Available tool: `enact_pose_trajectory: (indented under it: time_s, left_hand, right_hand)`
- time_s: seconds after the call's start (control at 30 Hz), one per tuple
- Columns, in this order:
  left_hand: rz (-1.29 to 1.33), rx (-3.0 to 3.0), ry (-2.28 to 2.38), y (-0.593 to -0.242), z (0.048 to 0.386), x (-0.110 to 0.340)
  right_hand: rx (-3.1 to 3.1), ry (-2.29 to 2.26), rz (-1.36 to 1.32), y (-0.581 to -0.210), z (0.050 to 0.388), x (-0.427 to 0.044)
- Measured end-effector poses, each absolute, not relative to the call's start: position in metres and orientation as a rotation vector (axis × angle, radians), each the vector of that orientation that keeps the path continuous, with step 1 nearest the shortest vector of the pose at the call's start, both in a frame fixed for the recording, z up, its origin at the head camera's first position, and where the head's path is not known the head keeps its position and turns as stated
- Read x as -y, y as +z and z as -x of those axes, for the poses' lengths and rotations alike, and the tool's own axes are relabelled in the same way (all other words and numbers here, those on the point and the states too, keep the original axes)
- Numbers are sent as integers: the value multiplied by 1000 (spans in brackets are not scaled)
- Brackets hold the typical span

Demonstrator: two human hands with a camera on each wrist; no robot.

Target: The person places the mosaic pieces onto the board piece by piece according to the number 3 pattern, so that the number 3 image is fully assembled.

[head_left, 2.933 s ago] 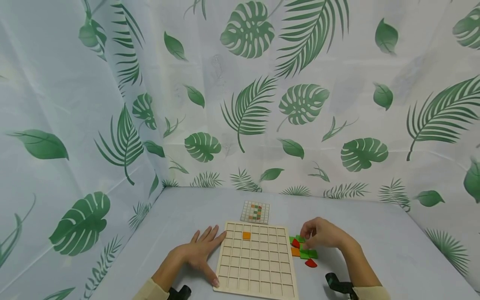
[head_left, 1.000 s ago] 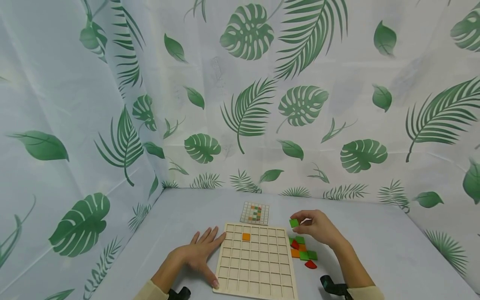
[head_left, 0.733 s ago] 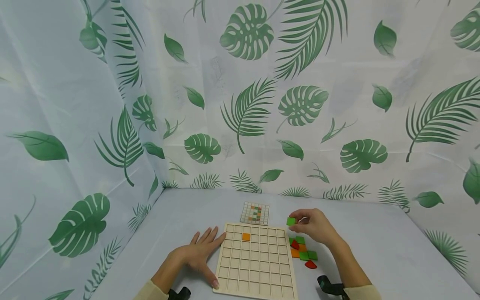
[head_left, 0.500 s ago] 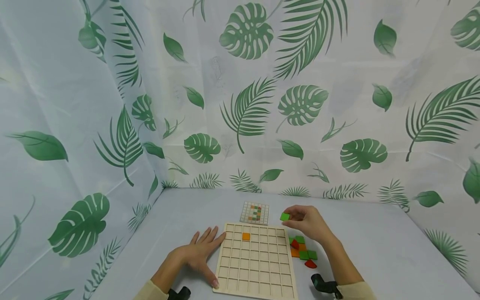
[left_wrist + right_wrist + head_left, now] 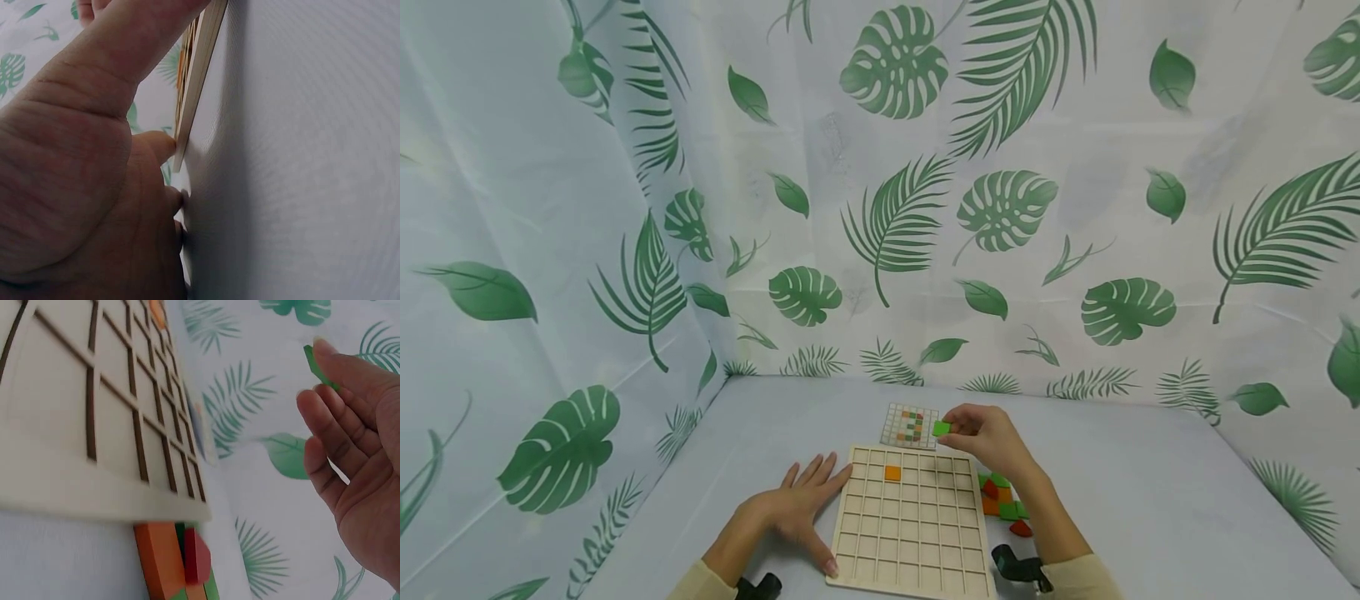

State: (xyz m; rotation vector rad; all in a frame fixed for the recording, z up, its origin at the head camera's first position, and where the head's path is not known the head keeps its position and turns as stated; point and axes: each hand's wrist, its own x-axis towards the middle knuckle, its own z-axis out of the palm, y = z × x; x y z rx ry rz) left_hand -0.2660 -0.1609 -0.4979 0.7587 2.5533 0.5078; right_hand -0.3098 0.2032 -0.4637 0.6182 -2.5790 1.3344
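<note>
A pale wooden grid board (image 5: pixel 917 525) lies on the table, with one orange square tile (image 5: pixel 892 473) in a cell of its second row. My left hand (image 5: pixel 801 507) rests flat with fingers spread, thumb and index finger touching the board's left edge. Above the board's far right corner, my right hand (image 5: pixel 988 435) pinches a green square tile (image 5: pixel 942 428) between thumb and fingers. In the right wrist view that green tile (image 5: pixel 319 367) shows edge-on at the fingertips. Behind the board lies a small pattern card (image 5: pixel 904 426) printed with a grid and coloured squares, its right edge near the held tile.
Right of the board sits a loose pile of green tiles (image 5: pixel 1009 510), orange tiles (image 5: pixel 991 506) and red quarter-round pieces (image 5: pixel 1020 529), partly hidden by my right forearm. A leaf-printed cloth (image 5: pixel 917 208) hangs behind the table.
My right hand has picked a green tile from the pile, lifted it and carried it left, towards the card and the board's far edge. The left hand and board have stayed put.
</note>
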Motion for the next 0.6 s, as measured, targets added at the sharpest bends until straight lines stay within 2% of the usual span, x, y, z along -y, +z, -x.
enact_pose_trajectory:
  time_s: [0.6]
  left_hand:
    - [-749, -2562, 484, -493, 262, 158]
  right_hand:
    - [2493, 1462, -587, -463, 310, -166]
